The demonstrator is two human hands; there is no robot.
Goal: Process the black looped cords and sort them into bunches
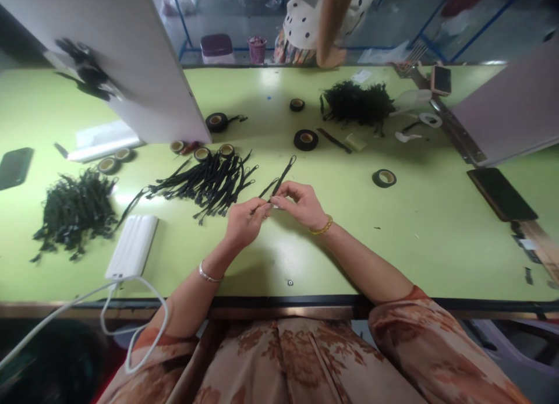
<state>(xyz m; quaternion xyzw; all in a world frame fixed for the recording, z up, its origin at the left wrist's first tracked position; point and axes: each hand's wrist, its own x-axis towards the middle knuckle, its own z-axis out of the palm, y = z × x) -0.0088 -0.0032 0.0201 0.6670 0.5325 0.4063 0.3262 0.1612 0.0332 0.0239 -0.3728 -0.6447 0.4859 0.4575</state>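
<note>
Green tabletop (393, 247) lies before us. Our left hand (245, 222) and right hand (301, 203) meet at its middle, fingertips pinched together on a thin black looped strap (279, 181) angling far-right. Just left lies a pile of finished black straps (209, 183); a white power bank (133, 247) sits near-left.

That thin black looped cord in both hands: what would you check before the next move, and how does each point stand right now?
1. Both hands on the cord: left hand and right hand pinch the black looped cord. Ok.
2. Cord free of the pile of black cords: it lies apart. Ok.
3. Tape roll in reach: probably ok.
4. Bare table under the hands: ok.
5. Power bank and its white cable clear of the hands: ok.
6. Cord's tip condition: cannot tell.
</note>
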